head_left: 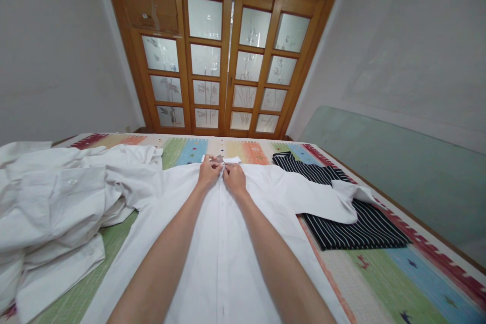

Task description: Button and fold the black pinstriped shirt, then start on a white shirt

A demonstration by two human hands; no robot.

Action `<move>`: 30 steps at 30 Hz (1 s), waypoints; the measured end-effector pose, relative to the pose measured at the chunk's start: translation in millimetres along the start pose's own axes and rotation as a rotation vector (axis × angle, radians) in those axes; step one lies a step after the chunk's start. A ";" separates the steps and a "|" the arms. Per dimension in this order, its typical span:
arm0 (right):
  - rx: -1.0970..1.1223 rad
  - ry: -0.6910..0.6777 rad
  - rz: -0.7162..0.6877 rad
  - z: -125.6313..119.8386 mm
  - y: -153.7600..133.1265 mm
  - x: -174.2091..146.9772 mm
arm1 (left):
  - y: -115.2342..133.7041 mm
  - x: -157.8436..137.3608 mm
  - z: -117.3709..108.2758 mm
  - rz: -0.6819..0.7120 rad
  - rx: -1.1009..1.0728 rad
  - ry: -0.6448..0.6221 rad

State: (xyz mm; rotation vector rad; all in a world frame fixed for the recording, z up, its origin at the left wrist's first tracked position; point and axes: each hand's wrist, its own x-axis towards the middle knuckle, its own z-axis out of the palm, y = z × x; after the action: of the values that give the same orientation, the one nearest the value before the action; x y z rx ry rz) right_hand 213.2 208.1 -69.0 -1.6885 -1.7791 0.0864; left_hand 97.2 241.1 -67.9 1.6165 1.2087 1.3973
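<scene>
A white button-front shirt (205, 258) lies spread out with its collar (232, 160) at the far end and its front placket running down the middle. Both of my arms reach over it to the collar. My left hand (208, 172) pinches the cloth at the neck opening, just left of the placket. Close beside it, my right hand (234, 178) has its fingers closed on the collar's front edge. The fingertips of both hands nearly meet there. Any button between them is too small to make out.
A heap of white garments (56, 202) lies at the left, touching the shirt's sleeve. Under the right sleeve is a folded black-and-white striped garment (364, 225). A colourful patterned cover (379, 268) lies beneath everything. Wooden glazed doors (228, 61) stand beyond.
</scene>
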 end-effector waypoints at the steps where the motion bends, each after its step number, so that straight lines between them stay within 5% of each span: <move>1: -0.010 0.002 0.008 0.4 0.0 -0.1 | 1.4 -0.9 0.2 0.023 0.050 0.015; 7: -0.039 0.033 0.028 -3.6 -3.4 -3.1 | 10.1 -7.4 1.9 0.182 0.521 0.213; 12: -0.090 0.146 -0.047 -9.2 -8.4 -5.1 | 13.2 -10.1 0.1 0.162 0.755 0.187; 30: -0.186 -0.087 -0.071 3.3 -8.1 -1.6 | 14.3 -18.6 -4.3 -0.007 0.945 0.077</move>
State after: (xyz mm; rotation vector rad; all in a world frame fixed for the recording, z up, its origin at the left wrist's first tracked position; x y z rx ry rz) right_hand 204.5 206.7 -68.3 -1.7725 -1.9616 -0.0392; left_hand 96.1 218.4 -60.6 2.1437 2.1052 0.9027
